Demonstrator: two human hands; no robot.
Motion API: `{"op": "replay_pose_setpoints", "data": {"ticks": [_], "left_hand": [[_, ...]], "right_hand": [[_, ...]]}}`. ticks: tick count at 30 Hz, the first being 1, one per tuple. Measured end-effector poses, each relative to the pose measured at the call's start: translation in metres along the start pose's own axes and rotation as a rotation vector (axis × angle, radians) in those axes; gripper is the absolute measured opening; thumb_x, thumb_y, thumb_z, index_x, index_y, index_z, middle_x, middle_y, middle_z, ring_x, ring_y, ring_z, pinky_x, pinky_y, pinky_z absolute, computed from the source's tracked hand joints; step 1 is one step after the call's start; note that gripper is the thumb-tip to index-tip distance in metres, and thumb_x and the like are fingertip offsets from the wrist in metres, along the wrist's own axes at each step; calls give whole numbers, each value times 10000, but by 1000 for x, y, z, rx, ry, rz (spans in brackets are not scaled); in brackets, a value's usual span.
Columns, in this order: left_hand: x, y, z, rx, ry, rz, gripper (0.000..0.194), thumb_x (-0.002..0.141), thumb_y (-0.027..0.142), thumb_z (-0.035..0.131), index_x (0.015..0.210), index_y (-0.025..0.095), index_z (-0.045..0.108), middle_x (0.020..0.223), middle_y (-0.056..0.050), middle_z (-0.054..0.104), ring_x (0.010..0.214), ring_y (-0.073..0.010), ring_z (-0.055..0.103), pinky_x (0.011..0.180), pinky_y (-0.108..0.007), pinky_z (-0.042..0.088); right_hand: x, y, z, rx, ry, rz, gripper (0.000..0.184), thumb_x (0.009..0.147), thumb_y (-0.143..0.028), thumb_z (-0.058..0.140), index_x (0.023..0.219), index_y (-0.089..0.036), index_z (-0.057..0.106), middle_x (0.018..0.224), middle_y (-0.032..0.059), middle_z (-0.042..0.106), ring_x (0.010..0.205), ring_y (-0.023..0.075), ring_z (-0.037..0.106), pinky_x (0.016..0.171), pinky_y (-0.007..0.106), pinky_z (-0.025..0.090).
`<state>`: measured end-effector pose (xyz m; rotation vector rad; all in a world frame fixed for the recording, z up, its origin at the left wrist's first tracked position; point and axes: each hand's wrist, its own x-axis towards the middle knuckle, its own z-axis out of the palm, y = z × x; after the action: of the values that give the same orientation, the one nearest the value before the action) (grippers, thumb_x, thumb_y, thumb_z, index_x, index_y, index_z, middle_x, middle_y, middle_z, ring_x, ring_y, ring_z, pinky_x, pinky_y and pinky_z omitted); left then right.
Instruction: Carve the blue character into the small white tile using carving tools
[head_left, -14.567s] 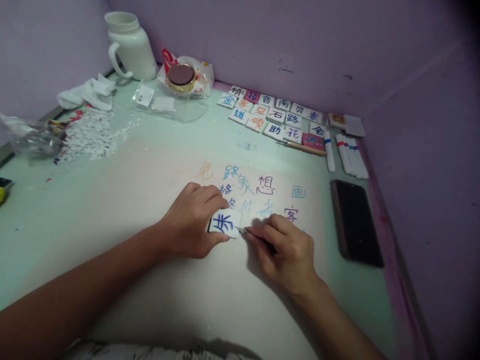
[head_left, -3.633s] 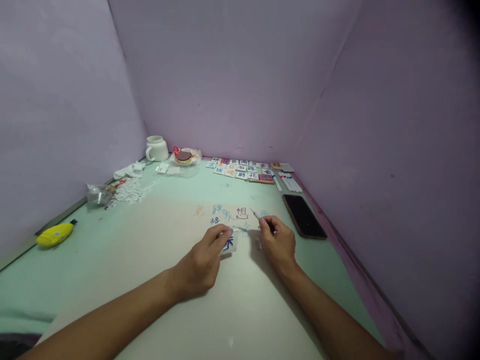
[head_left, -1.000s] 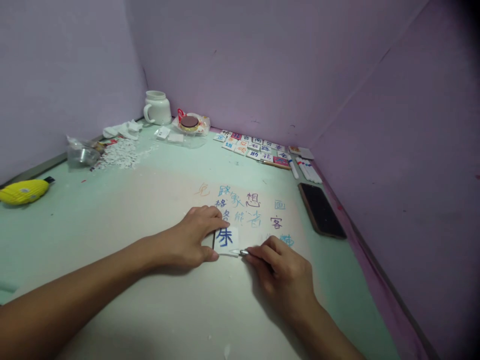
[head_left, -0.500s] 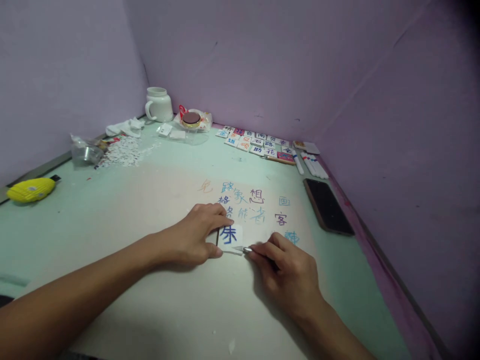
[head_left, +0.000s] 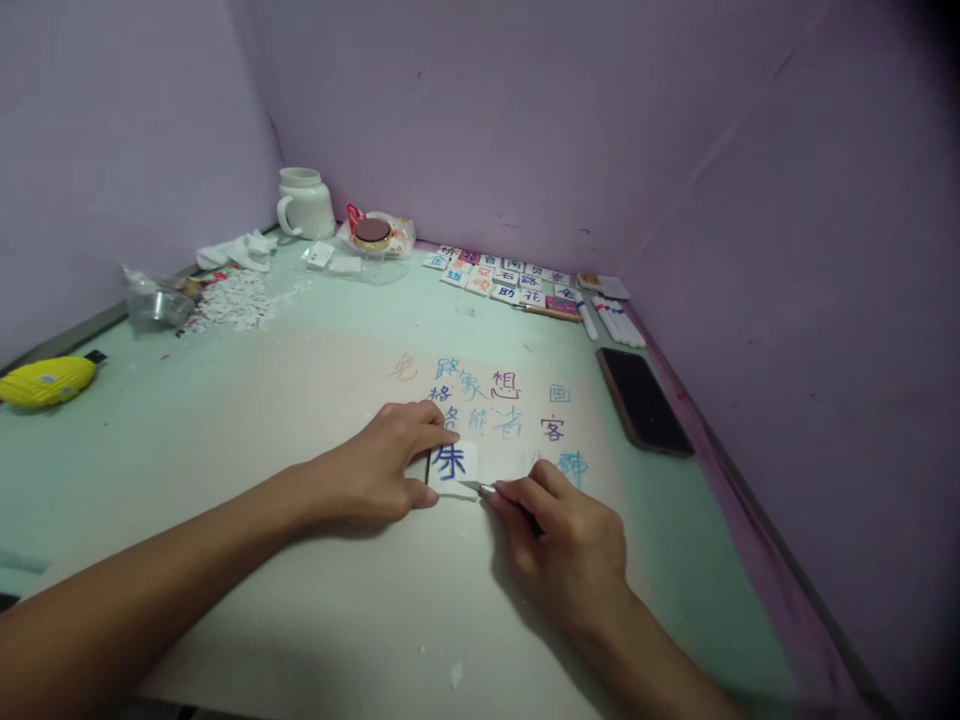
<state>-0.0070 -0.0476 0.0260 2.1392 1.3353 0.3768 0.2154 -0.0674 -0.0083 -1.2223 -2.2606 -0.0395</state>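
Note:
A small white tile (head_left: 454,465) with a blue character lies on the pale mat (head_left: 315,560). My left hand (head_left: 379,462) pinches the tile's left side between thumb and fingers, holding it flat. My right hand (head_left: 564,545) grips a thin craft knife (head_left: 480,488); its blade tip touches the tile's lower right edge. Coloured characters (head_left: 495,400) are written on the mat just beyond the tile.
A black phone (head_left: 643,400) lies to the right. At the back: rows of character tiles (head_left: 499,278), markers (head_left: 615,320), a brush (head_left: 547,311), a white mug (head_left: 304,203), a jar (head_left: 373,233). Left: paper scraps (head_left: 232,298), a plastic bag (head_left: 154,298), a yellow object (head_left: 45,381). Purple walls enclose the table.
The view has shifted slightly. Both hands keep their grip; the knife tip has stayed at the tile's lower right edge, moving only a little along it.

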Motion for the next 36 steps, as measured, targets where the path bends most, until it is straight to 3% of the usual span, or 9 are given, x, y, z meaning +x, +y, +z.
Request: {"op": "replay_pose_setpoints", "data": {"ticks": [15,20,36], "left_hand": [[-2,7,-2,61,-21,-31,294,714,213,678,1004,174,651,1014,-65,524,957,-248,502,852,-373,417],[-3,10,0,109,-15,-68,387,709,261,718,1077,167,644,985,-64,527,913,-248,499,830,-386,425],[-4,21,1,237,-26,-143,343,718,354,706,984,147,639,950,-78,540,847,-254,504,813,-411,426]], "right_hand": [[-2,-13,5,-246,129,32,374,939,-273,435,659,-208,674,578,-11,558,402,97,362,443,283,136],[-1,-14,5,-244,158,19,420,958,-280,413,639,-199,675,565,-6,556,399,96,349,444,279,143],[-4,-8,6,-222,142,32,379,946,-290,424,696,-204,696,581,-3,562,386,101,405,431,268,154]]}}
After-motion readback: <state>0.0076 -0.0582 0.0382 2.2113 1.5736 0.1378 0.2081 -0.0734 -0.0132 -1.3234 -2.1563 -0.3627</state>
